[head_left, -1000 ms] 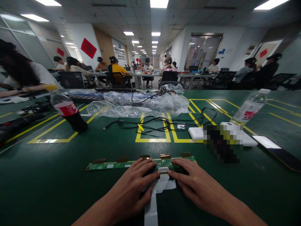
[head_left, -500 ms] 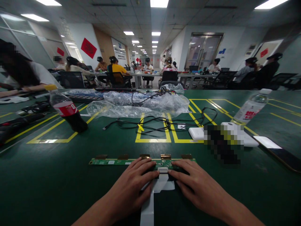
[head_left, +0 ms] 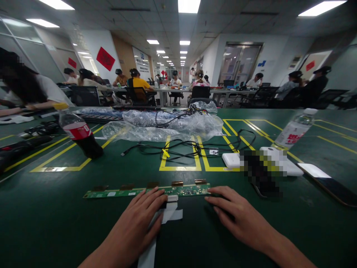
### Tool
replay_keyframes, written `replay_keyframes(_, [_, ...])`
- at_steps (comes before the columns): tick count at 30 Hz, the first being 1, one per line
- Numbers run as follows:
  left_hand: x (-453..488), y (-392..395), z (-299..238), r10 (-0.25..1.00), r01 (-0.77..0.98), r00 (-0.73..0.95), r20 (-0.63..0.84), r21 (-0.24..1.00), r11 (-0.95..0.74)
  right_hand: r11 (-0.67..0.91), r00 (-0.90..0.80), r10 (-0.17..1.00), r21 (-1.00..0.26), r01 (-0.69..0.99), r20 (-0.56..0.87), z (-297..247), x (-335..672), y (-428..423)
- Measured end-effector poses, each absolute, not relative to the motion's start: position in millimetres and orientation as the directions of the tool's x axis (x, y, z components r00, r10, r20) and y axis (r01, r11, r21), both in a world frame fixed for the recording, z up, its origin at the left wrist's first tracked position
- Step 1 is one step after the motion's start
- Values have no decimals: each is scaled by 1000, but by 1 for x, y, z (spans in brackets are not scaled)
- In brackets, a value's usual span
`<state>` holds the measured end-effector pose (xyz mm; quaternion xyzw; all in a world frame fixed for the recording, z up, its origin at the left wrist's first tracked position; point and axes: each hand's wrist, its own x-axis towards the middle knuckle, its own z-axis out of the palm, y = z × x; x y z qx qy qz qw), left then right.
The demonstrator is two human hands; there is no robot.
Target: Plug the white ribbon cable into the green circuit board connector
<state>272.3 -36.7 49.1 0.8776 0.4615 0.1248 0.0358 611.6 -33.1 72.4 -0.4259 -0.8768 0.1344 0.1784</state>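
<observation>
A long, narrow green circuit board (head_left: 192, 190) with copper-coloured tabs along its far edge lies on the green tabletop. A white flat ribbon cable (head_left: 171, 214) meets the board's near edge at a connector and runs down towards me. My left hand (head_left: 139, 223) lies palm down with outstretched fingers on the near edge of the board and over the cable by the connector; its thumb rests along the cable. At the board's right end, the index fingertip of my right hand (head_left: 237, 212) touches the corner. Its other fingers are spread apart, holding nothing.
Beyond the board lie tangled black cables (head_left: 181, 149) and clear plastic wrap (head_left: 173, 126). A cola bottle (head_left: 80, 134) leans at left. To the right are a white box (head_left: 231, 160), a clear bottle (head_left: 295, 130) and a phone (head_left: 329, 184). A person (head_left: 50, 87) sits at far left.
The circuit board and ribbon cable have shifted left, along with my left hand. My right hand has moved from near the connector to the board's right end.
</observation>
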Motion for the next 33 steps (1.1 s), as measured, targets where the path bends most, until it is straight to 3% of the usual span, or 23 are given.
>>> replay_keyframes(5, [206,-33,36,892,904,396,220,78,-421,565,-535,821,-428,706,200,71,619,-30])
replay_keyframes(14, [82,-5,20,986,990,101,134,79,-113,540,-531,832,-460,705,162,75,615,-30])
replay_keyframes(23, [73,-5,12,983,988,147,107,37,-152,523,-529,839,-465,715,130,76,614,-30])
replay_keyframes(33, [78,-3,17,996,997,77,40,-29,-76,531,-535,835,-451,717,132,72,613,-28])
